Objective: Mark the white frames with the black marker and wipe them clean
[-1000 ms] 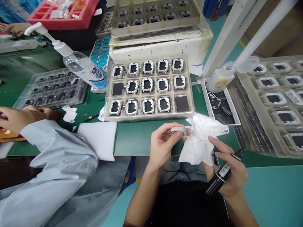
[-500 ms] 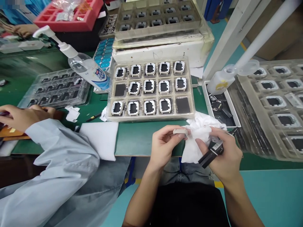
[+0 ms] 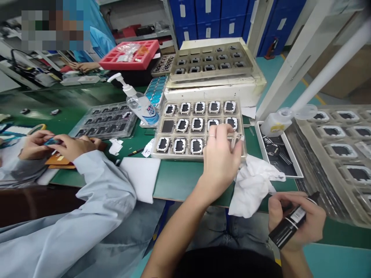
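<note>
Two fingers [image 3: 230, 139] pinch frame [image 3: 235, 139] over tray [image 3: 199, 156].

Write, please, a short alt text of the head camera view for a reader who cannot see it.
The person's left hand holds a small white frame part over a tray of similar frames on a green table. The right hand grips a black marker beside a crumpled white cloth. At left, a co-worker's hands handle something small.

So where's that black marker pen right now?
In the head view, lower right: the black marker pen is gripped in the right hand, just right of the crumpled white cloth at the table's near edge.
</note>
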Motion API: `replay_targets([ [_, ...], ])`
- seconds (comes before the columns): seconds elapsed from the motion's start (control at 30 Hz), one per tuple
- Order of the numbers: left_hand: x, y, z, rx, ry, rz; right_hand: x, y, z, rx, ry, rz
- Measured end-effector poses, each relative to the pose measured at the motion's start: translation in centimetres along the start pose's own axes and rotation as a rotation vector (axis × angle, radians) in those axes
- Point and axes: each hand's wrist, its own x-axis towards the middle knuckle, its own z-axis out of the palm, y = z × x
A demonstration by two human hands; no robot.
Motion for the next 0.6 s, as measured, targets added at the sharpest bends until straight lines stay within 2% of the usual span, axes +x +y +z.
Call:
replay_targets([
  [0.07, 1.2, -0.4, 0.9, 0.175, -0.065, -0.013, 0.0, 0.3, -0.1, -0.028, -0.021, 0.038],
  [0.1, 1.5, -0.5, 1.2, 0.246, -0.102, -0.012, 0.0, 0.7, -0.1, -0.011, 0.027, -0.064],
  [0.2, 1.4, -0.4, 1.5, 0.405, -0.155, 0.014, 0.2, 1.7, 0.1, 0.005, 0.067, -0.198],
  [0.37, 0.4, -0.1, 1.2, 0.645, -0.103, 0.149, 0.5, -0.1, 0.0, -0.018, -0.011, -0.047],
  [0.5, 0.3, -0.2, 0.3, 0.622, -0.127, 0.182, 0.9, -1.6, 0.1, -0.007, -0.009, -0.063],
  [0.6, 2.0, -1.1, -2.1, 0.516, -0.05, 0.151, 0.9, -1.7, 0.6, 0.023, 0.059, -0.073],
])
